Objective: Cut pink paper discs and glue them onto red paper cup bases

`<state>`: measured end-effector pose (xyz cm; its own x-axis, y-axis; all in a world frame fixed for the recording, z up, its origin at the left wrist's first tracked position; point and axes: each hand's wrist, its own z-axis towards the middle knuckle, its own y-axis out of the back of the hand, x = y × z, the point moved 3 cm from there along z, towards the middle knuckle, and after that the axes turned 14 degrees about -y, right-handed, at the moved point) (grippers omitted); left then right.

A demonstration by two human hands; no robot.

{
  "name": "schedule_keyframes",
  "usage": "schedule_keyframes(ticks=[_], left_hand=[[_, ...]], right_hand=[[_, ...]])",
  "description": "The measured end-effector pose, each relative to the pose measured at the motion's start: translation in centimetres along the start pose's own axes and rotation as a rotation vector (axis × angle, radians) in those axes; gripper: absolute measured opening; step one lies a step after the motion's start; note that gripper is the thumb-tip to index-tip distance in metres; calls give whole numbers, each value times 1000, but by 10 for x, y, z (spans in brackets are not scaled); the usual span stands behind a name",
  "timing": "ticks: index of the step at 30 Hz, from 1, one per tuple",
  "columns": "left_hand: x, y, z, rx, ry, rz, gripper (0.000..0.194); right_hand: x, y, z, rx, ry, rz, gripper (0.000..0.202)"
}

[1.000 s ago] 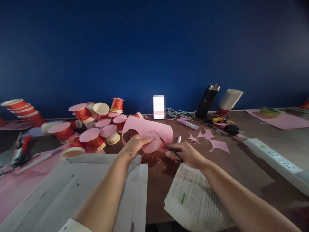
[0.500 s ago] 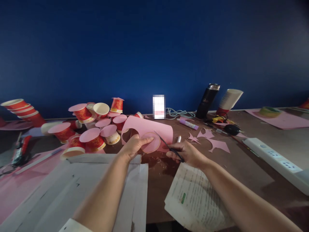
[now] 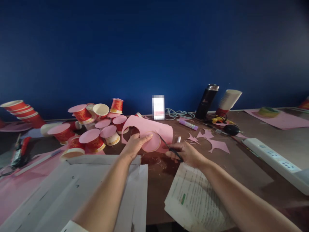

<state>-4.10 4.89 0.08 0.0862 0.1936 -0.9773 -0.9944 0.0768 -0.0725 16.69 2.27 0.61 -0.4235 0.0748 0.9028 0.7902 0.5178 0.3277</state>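
A curled sheet of pink paper (image 3: 159, 127) with a round hole at its left side is held above the brown table. My left hand (image 3: 135, 145) pinches it, the thumb lying on a disc-shaped part with a drawn outline (image 3: 154, 144). My right hand (image 3: 187, 154) grips dark scissors (image 3: 166, 144), whose blade lies against the paper at the right of that disc. Pink offcuts (image 3: 218, 145) are scattered to the right of my right hand. Left of the paper stand red cups topped with pink discs (image 3: 90, 136).
Behind are a purple glue stick (image 3: 188, 124), a black flask (image 3: 207, 101) and stacked white cups (image 3: 229, 100). A power strip (image 3: 275, 161) lies at the right. Printed sheets (image 3: 193, 199) and a grey-white board (image 3: 84, 187) are at the front; a box cutter (image 3: 21, 149) is far left.
The view has shifted very slightly. Both hands, the pink paper and the scissors stay in nearly the same places.
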Motion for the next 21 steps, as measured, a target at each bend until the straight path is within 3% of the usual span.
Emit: schedule_keyframes(ticks=[4,14,21], left_hand=[[4,3,1,-19,10,34,51],[6,5,-1,61,85,16,44],[3,3,-1,87,97,-41,39]], right_hand=[[-4,-1,2,14,7,22,42],[-5,1,3,74,35,19,41],[1,2,-1,31,9,-7,41]])
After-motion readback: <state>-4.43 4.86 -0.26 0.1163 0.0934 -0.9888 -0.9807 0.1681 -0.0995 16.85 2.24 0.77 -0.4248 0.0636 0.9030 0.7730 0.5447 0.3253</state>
